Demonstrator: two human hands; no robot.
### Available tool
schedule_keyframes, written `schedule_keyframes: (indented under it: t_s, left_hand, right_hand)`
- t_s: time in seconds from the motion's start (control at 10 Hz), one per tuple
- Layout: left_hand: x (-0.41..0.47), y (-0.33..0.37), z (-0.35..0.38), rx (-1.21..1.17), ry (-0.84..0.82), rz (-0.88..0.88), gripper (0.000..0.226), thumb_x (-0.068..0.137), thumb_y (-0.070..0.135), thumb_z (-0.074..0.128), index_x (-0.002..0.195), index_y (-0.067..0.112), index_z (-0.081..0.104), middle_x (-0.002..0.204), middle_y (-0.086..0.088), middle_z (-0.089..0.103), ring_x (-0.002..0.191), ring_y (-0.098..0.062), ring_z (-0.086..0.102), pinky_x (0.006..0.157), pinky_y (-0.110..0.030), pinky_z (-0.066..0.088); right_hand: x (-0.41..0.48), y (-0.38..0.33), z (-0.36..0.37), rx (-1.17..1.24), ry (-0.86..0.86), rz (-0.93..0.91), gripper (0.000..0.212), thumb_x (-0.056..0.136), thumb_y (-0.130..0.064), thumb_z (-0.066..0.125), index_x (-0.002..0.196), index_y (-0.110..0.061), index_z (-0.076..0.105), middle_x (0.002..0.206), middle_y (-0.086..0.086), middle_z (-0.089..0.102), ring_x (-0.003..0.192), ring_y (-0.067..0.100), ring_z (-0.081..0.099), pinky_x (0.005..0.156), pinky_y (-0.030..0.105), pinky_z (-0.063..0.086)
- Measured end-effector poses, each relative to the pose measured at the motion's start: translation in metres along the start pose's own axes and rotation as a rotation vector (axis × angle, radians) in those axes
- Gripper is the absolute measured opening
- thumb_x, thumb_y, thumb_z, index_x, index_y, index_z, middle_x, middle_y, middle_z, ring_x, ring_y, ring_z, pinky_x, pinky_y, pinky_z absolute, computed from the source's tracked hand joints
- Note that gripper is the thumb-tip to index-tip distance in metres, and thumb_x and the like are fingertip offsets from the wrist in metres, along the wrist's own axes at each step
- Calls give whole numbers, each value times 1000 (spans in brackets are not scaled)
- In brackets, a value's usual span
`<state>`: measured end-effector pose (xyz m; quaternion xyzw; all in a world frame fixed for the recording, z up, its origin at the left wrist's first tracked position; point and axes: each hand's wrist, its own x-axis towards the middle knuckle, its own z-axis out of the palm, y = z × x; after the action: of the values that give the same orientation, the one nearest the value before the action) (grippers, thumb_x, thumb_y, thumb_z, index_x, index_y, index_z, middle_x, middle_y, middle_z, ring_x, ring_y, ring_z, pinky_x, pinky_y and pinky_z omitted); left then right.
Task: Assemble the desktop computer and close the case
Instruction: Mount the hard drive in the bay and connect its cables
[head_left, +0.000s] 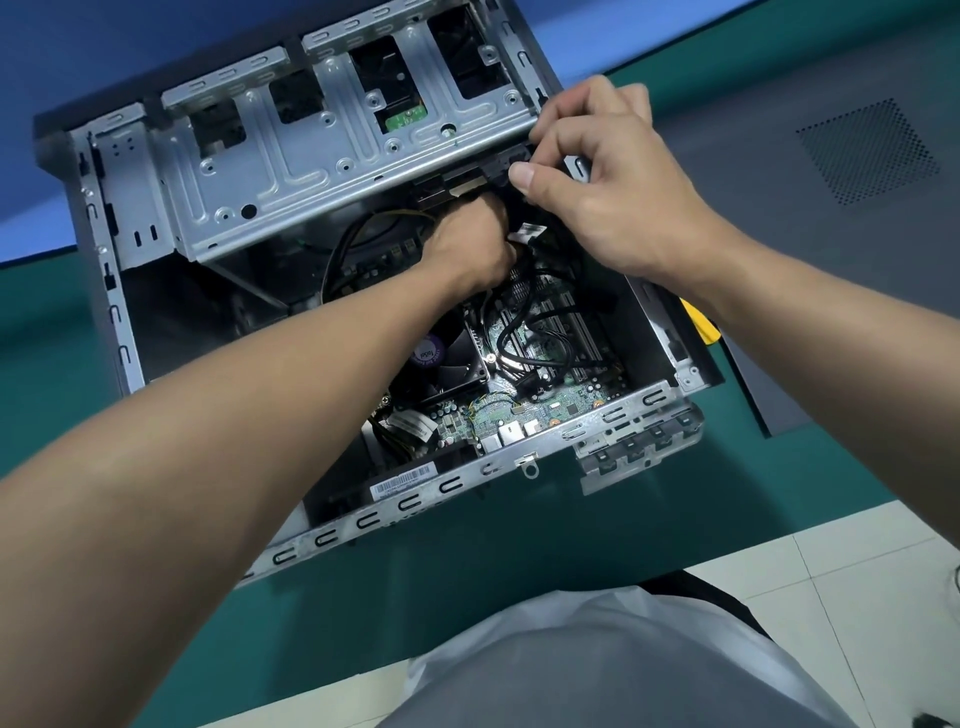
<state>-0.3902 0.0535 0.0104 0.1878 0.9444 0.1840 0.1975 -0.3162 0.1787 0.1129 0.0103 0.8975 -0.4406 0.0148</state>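
Lying open on its side on the green mat (519, 597), the desktop case (467, 486) faces up with its side panel off. Inside the case: motherboard (524, 415) mounted, CPU fan (449, 374) on it, black cables (524, 338) loose across the board. Drive cage (311, 156) sits at the case's far edge, and a drive's green circuit board (406, 118) shows through a cutout.

Right hand (613, 176) is at the cage's near right corner, thumb and fingers pinching a black connector (501, 174). Left hand (467, 241) reaches into the case under the cage, fingers curled out of sight; can't tell if it grips a cable.

Judged stage: drive cabling, mid-task. Parts look installed, cables not yet tidied, case not closed. Grey side panel (857, 218) with a perforated vent lies flat right of the case, a yellow object (698, 322) between them.

Writing:
- Barcode sticker (402, 480) on the case's near rail, text too small to read.
- Purple fan sticker (428, 353) carries a word, not legible.
- White cable tag (525, 229), unreadable.
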Motion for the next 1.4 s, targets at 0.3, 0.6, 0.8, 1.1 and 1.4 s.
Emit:
schedule_keyframes:
  t_s: [0.3,0.6,0.8,1.1,1.4]
  left_hand:
    - [-8,-2,0,11,67,5,25,91,24,53,110,9,57,105,-18,65,97,-40,60,71,-34,41]
    - [-4,-4,-5,-13,3,-7,28,92,26,52,116,11,55,103,-10,62,97,-36,59,75,-37,47]
    - [-3,-8,-9,66,-84,102,36,94,22,51,127,8,46,119,-18,59,107,-38,57,87,-44,49]
    - [-1,-11,-7,67,-111,76,46,93,18,51,136,8,39,129,-21,55,116,-39,53,96,-45,46]
    - [10,-12,-12,38,-122,133,29,90,25,60,115,10,56,96,-7,61,94,-33,60,78,-37,49]
  right_hand:
    - [1,2,-1,-3,-6,-14,23,90,-30,63,76,-12,63,107,-6,48,110,7,32,85,-4,19]
    - [1,2,-1,0,-7,-20,23,90,-29,63,75,-12,62,107,-5,47,109,8,32,86,-2,20]
    - [0,4,0,-12,-11,-26,25,90,-30,63,78,-8,63,107,-5,47,110,9,32,87,-1,21]
    - [1,3,0,-27,1,-36,24,90,-30,62,80,-8,64,107,-6,46,109,7,32,84,-4,20]
    - [1,1,1,-11,36,-46,22,91,-29,62,79,-10,63,107,-5,48,108,7,33,83,-3,22]
